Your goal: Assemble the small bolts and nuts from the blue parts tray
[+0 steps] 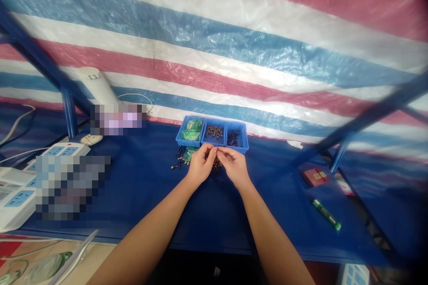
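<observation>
My left hand (200,164) and my right hand (234,164) meet fingertip to fingertip over the blue table (140,187), just in front of a blue three-part bin (214,136). Both hands pinch at something tiny between them that I cannot make out. The bin's left part holds green pieces (191,130), the middle part small dark screws (214,132), the right part black parts (233,137). Several loose screws (177,160) and a green piece (189,153) lie on the table beside my left hand.
White power strips (20,187) with cables lie at the left edge. A white lamp base (96,84) stands at the back left. A red box (314,176) and a green pen (326,214) lie to the right. Blue frame bars (368,118) cross both sides; a striped tarp hangs behind.
</observation>
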`<state>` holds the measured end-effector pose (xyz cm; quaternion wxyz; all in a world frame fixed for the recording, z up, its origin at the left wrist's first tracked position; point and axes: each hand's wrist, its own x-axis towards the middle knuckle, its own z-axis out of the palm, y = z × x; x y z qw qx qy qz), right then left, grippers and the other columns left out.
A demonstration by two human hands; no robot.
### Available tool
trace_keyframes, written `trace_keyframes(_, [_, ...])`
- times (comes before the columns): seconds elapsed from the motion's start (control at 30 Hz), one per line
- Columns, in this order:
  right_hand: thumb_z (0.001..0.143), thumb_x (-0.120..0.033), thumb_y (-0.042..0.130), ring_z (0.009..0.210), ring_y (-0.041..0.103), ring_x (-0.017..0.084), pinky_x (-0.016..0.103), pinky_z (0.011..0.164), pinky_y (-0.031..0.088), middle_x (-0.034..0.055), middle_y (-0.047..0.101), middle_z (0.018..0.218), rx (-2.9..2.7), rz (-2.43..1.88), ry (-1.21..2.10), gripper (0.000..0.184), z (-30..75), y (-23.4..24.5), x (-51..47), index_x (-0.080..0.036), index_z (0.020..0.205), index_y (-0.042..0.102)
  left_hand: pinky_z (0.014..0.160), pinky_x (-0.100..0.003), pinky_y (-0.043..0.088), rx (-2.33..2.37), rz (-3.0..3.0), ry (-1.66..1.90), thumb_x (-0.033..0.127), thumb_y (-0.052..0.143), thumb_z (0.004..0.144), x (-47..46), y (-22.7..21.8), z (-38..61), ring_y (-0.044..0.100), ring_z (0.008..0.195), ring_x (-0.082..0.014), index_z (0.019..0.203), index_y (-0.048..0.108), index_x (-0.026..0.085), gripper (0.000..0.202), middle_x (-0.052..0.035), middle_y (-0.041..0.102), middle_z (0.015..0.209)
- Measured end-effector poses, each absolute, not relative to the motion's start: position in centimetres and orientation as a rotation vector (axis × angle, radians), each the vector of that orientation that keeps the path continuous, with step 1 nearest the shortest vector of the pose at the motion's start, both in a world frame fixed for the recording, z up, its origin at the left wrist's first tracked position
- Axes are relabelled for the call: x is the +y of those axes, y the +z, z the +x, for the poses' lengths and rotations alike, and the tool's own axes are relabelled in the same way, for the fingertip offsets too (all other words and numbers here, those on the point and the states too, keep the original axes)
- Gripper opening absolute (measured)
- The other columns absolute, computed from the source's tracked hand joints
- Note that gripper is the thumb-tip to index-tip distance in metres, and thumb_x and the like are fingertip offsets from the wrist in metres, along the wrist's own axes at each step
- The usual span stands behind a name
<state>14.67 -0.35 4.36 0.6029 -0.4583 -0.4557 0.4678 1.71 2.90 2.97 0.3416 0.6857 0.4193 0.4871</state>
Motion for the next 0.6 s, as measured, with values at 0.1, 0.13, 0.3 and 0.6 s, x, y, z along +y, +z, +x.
trace_keyframes(0.1, [0.074, -0.037, 0.074, 0.080, 0.068, 0.020, 0.034, 0.075, 0.056, 0.0052, 0.075, 0.093, -0.991, -1.085, 1.086, 0.028, 14.68, 4.34, -0.28, -0.020, 0.095, 0.075, 0.058, -0.022, 0.045, 1.130, 1.852, 1.222, 0.040, 0.045, 0.094, 2.73, 3.16, 1.71, 0.060, 0.059, -0.0123, 0.091, 0.060, 0.019, 0.025, 0.0006, 0.064, 0.068])
trace_keyframes(0.13, [0.073, -0.037, 0.074, 0.076, 0.067, 0.019, 0.033, 0.072, 0.055, 0.0047, 0.074, 0.090, -0.962, -1.099, 1.097, 0.028, 14.73, 4.27, -0.23, -0.020, 0.095, 0.074, 0.060, -0.022, 0.045, 1.160, 1.902, 1.210, 0.039, 0.045, 0.094, 2.66, 3.19, 1.71, 0.061, 0.061, -0.0130, 0.093, 0.061, 0.019, 0.025, -0.0001, 0.065, 0.070])
trace_keyframes(0.3, [0.067, -0.034, 0.078, 0.062, 0.062, 0.015, 0.028, 0.060, 0.050, 0.0026, 0.070, 0.072, -0.845, -1.197, 1.191, 0.027, 15.27, 3.87, 0.14, -0.018, 0.088, 0.074, 0.063, -0.024, 0.045, 1.371, 1.938, 1.228, 0.038, 0.042, 0.095, 2.66, 3.11, 1.61, 0.063, 0.063, -0.0146, 0.099, 0.061, 0.020, 0.027, -0.0016, 0.066, 0.073])
trace_keyframes(0.6, [0.068, -0.029, 0.075, 0.058, 0.060, 0.013, 0.027, 0.061, 0.050, 0.0024, 0.067, 0.067, -0.715, -1.074, 1.410, 0.018, 15.06, 3.53, 0.39, -0.016, 0.077, 0.068, 0.063, -0.023, 0.047, 1.256, 1.813, 1.178, 0.039, 0.044, 0.092, 2.90, 3.59, 1.92, 0.063, 0.064, -0.0134, 0.092, 0.064, 0.020, 0.027, -0.0007, 0.068, 0.074])
